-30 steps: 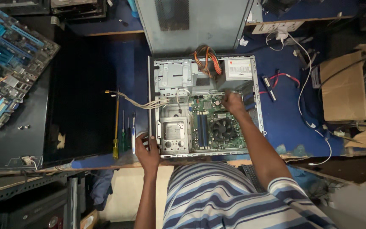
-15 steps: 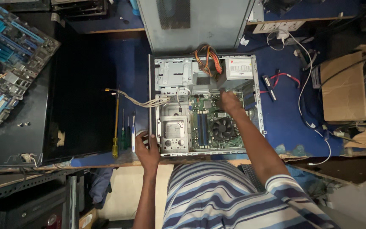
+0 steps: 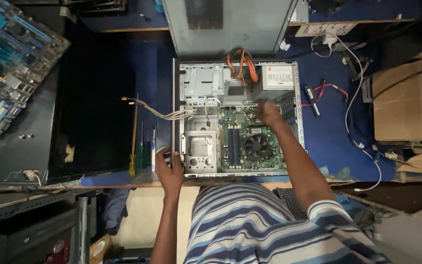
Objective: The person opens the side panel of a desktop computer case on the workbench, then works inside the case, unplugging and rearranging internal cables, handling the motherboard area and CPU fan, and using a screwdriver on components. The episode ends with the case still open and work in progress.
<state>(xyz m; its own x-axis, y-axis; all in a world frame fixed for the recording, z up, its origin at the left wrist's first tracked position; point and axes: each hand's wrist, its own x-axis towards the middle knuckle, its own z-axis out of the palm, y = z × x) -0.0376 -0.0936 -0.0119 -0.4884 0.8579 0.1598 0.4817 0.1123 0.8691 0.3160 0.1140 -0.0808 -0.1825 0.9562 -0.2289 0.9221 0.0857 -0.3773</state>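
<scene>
An opened computer case (image 3: 189, 73) is laid flat on the blue bench (image 3: 335, 142), motherboard (image 3: 250, 142) exposed. The left hand (image 3: 168, 167) is rested on the case's near left corner, fingers curled over the edge. The right hand (image 3: 269, 113) is placed inside, above the cooling fan (image 3: 257, 145); its finger position cannot be determined. Screwdrivers (image 3: 140, 146) are laid just left of the case.

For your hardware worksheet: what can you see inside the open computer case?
Inside the open computer case: green motherboard, black cooler fan, orange cable bundle. The right hand covers the board beneath it.
</scene>
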